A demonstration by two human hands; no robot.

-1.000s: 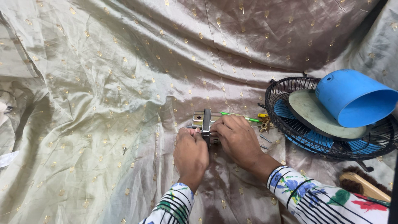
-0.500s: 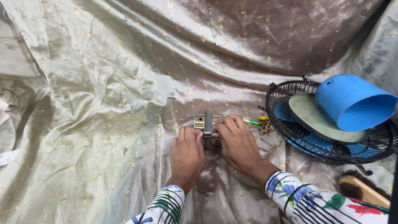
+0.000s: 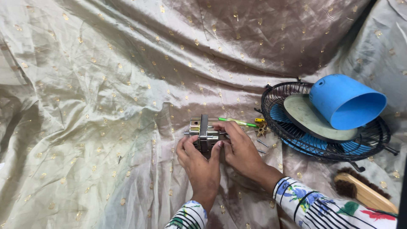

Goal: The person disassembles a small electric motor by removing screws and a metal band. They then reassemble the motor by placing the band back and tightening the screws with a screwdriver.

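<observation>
We clamp the small metal motor block against the draped satin cloth, left hand and right hand both curled tight round it, steadying it beside the fan guard.

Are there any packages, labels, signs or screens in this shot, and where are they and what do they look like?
None show: only the metal motor block held by the left hand and right hand, on gold-dotted satin cloth, and a fan grille holding a blue cover.

motor underside hidden by hands, brush cut off at 4 o'clock edge, small screws unclear
</observation>
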